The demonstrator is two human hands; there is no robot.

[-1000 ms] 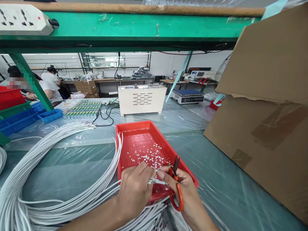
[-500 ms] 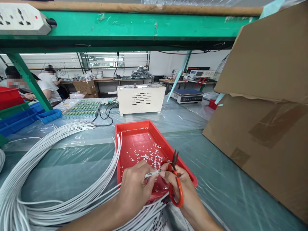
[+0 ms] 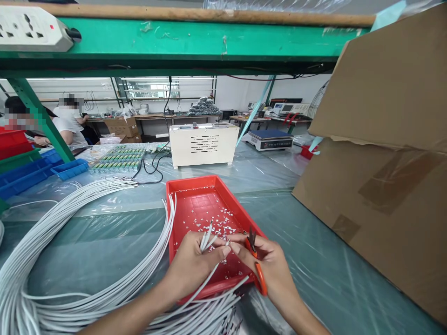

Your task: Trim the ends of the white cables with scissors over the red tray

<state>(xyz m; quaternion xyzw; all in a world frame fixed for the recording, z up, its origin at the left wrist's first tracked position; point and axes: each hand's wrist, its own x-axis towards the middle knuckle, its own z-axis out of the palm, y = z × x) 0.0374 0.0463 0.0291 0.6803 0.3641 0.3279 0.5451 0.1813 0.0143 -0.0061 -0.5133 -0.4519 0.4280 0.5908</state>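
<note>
Over the near end of a red tray (image 3: 240, 209), my left hand (image 3: 197, 260) is closed around a few white cables (image 3: 206, 239), whose cut ends stick up past the thumb. One cable end sits between my left thumb and forefinger. My right hand (image 3: 270, 260) pinches at the tip of that same cable, its fingertips almost meeting the left ones. Scissors with orange handles (image 3: 260, 279) hang in my right hand, dark blades pointing up and away. Small white scraps (image 3: 223, 223) are scattered across the tray floor. A large looped bundle of white cables (image 3: 42, 246) lies at left.
A cardboard box (image 3: 377, 186) stands at the right. Behind the tray are a cream metal machine (image 3: 204, 146) and a weighing scale (image 3: 268, 139). Circuit boards (image 3: 118, 158) and blue bins (image 3: 71, 168) are at back left. A green shelf beam (image 3: 174, 42) crosses above; two people sit beyond.
My left hand has turned so several cable ends now stand up from its grip. My right hand's fingers have straightened toward the cable tip, and the scissors have dropped slightly in the hand.
</note>
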